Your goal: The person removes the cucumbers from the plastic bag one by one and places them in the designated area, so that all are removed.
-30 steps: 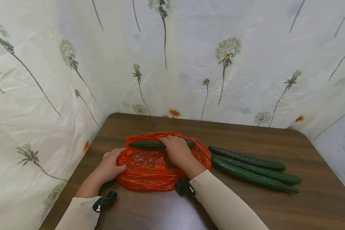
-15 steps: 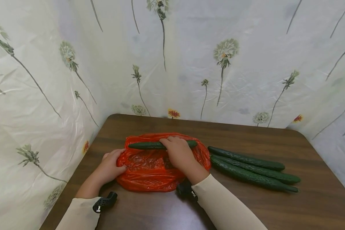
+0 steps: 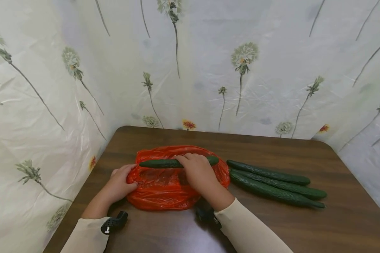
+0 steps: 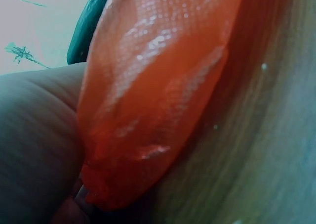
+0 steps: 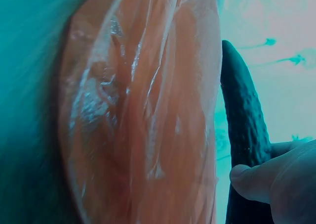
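A dark green cucumber [image 3: 159, 163] lies crosswise above the far part of a red plastic bag [image 3: 161, 202]. My right hand [image 3: 197, 172] grips it around the right half; in the right wrist view the thumb presses along the cucumber's [image 5: 243, 105] bumpy side. At the bag's left edge, my left hand [image 3: 118, 184] holds the plastic between thumb and fingers. The left wrist view has the bag [image 4: 153, 95] hanging in a smooth fold beside the hand, with part of the cucumber [image 4: 89, 28] behind it. The crumpled bag hides whatever it may contain.
To the right of the bag, 3 more cucumbers [image 3: 275, 186] lie side by side on the brown wooden table [image 3: 272, 228]. A floral-patterned sheet [image 3: 196, 70] hangs behind the table and along its left side.
The cucumber in my right hand has come slightly toward me and up from the bag. My left hand keeps its place on the bag's edge. The head view has shifted a little.
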Action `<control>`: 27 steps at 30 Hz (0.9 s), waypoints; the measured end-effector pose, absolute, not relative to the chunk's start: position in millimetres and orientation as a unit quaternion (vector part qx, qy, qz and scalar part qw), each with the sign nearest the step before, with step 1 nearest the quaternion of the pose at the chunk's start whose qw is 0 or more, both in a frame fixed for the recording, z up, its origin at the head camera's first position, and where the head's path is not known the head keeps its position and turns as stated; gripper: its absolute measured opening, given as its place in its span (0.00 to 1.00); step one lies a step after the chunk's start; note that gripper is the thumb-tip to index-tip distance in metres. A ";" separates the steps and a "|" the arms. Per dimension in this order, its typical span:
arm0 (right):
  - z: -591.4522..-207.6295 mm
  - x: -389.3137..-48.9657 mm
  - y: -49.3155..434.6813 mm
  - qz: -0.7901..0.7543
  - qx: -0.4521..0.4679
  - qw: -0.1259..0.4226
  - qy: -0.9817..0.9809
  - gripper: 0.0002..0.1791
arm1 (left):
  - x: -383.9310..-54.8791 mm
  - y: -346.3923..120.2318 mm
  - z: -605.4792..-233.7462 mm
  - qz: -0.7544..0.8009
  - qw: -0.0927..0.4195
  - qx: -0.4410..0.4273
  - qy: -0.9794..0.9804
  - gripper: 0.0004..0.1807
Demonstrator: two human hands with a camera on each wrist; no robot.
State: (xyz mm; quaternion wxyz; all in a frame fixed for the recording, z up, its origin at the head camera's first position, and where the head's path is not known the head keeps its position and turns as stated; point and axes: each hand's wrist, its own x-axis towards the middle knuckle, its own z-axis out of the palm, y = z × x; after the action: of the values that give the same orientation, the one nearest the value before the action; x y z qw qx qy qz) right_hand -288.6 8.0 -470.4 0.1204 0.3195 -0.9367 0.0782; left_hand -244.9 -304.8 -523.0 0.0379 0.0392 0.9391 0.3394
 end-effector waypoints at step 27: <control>-475.1 -253.4 74.0 0.083 0.267 0.163 -0.946 0.29 | -243.4 -302.9 -522.4 0.332 0.041 0.038 0.942 0.40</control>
State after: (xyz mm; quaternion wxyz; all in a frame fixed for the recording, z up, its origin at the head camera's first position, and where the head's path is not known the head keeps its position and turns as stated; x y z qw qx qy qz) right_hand -253.4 74.0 -475.1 0.1629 0.2667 -0.9463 0.0832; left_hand -243.4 -302.9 -522.4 0.0407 0.0379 0.9416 0.3321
